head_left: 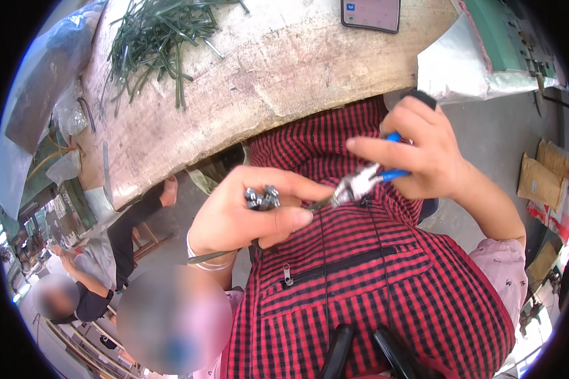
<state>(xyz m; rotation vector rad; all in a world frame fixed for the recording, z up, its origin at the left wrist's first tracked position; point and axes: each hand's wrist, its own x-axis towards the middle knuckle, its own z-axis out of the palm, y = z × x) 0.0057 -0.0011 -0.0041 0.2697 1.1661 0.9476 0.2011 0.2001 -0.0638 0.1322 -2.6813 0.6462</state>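
Beginning with containers: a large plastic bag (50,88) hangs at the left rim of the table (278,63), with a smaller clear bag (64,167) below it; the contents of both cannot be made out. Tan packages (542,180) stand at the far right, near the floor; their contents are hidden. The apron (360,271), checked in red and black, carries a zip pocket (344,266) across its front. The zip pull (287,274) lies at the pocket's left end; the inside is not visible.

Left hand (246,205): fingers curled, thumb pressed against the forefinger. The grip secures a dark strip (321,204), whose end projects to the right from between thumb and forefinger. A cluster of small metal parts (262,198) is lodged within the same curled fingers. A length of dark green strip trails beside the wrist, next to a white band (212,264).

Right hand (431,148): fingers wrapped around the blue handles of the pliers (363,182), with the forefinger extended to the left above them. A black cover (422,98) sits on one finger. The pliers' head meets the projecting strip over the apron, between both hands; whether the jaws are closed on it cannot be told.

On the table, a loose pile of green strips (161,44) lies at upper left. A phone (371,14) lies at the far edge, screen lit.
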